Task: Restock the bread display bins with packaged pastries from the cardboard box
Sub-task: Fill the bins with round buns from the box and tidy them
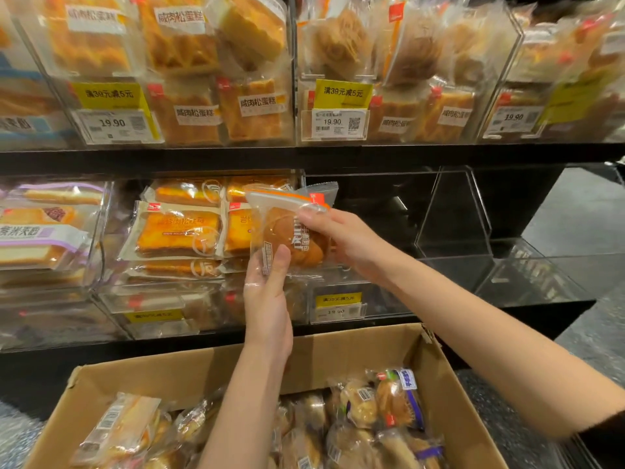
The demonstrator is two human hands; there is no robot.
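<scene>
A person stands at a bakery shelf, both bare hands raised in front of the lower row of clear display bins. Between the hands is a packaged pastry (291,235), a brown bun in a clear wrapper with an orange and white band along its top edge. The left hand (267,299) grips the wrapper's lower edge, thumb curled over the front. The right hand (341,242) holds the upper right side, its fingers (313,216) curled round the wrapper near the top seal. The packet is held upright in the air, in front of the boundary between a bin of orange toast packets (179,231) and an empty clear bin (453,214) to its right.

Below the arms sits an open cardboard box (338,353), its near part filled with more wrapped buns (382,414), some with purple labels. The upper shelf holds bins of golden cake slices (189,72) with white Chinese labels, yellow promotion tags and a price tag (333,123) reading 19.90. At far left, a bin holds purple-trimmed sandwich cakes (44,231).
</scene>
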